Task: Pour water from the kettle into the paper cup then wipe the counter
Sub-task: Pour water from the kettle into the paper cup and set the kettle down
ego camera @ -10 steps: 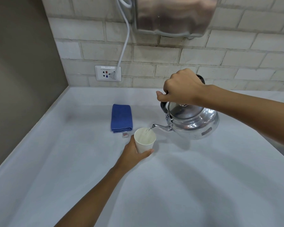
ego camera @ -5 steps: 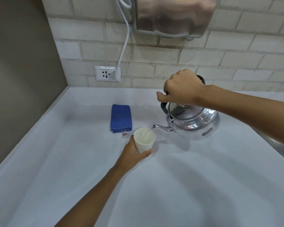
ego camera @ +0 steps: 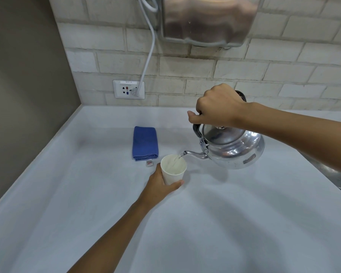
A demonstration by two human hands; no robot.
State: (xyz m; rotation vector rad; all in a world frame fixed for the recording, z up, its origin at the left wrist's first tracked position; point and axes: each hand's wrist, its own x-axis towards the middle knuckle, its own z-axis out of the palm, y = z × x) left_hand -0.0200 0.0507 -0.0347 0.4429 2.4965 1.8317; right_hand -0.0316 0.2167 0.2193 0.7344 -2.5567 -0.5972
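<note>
From the head camera, the pale grey tabletop (ego camera: 224, 223) runs back to a wall of light brick tiles. The right hand (ego camera: 219, 107) is clenched over the black top handle of a shiny round metal kettle (ego camera: 234, 148), holding it tilted above the tabletop with its slim curved spout pointing left and down. A thin stream of water (ego camera: 176, 159) falls from the spout tip into a white paper cup (ego camera: 173, 169), which stands just left of the kettle. The left hand (ego camera: 158, 186) grasps that cup from the near side, thumb wrapped across its front near the base, fingers hidden behind it. Whether the cup's base rests on the tabletop cannot be told.

Behind the cup and slightly left lies a folded blue cloth (ego camera: 145, 142), flat on the tabletop, with a small white tag (ego camera: 149, 163) at its near edge. On the wall, a white power socket (ego camera: 128, 89) carries a plug whose white cable (ego camera: 149, 48) climbs beside a brushed steel wall-mounted appliance (ego camera: 207, 18).
</note>
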